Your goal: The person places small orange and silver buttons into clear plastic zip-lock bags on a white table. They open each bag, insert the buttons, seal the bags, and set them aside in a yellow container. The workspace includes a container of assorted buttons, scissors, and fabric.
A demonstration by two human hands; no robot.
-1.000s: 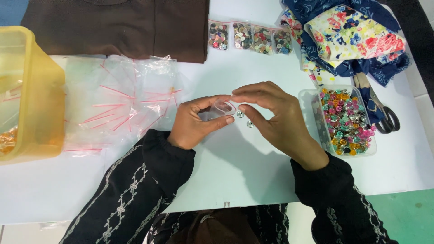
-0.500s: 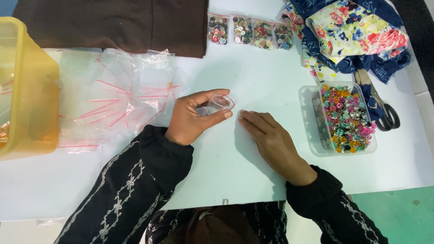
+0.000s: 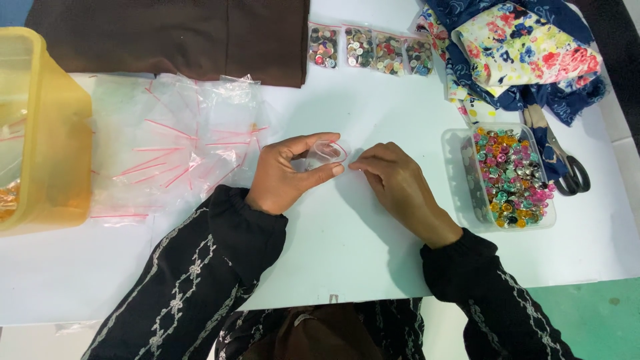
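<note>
My left hand holds a small clear zip bag with a red seal line, its mouth held open between thumb and fingers. My right hand rests palm down on the white table just right of the bag, fingertips pinched together near the bag's mouth; whether something small sits between them is too small to tell. A clear plastic tub full of colourful shiny buttons stands to the right of my right hand.
A pile of empty clear zip bags lies left of my hands. A yellow plastic box stands at far left. Brown cloth, several filled button bags, floral fabric and scissors lie at the back and right.
My right hand left the bag, dropped flat onto the table, and now its fingertips have come back to the bag's mouth. The left hand kept holding the bag.
</note>
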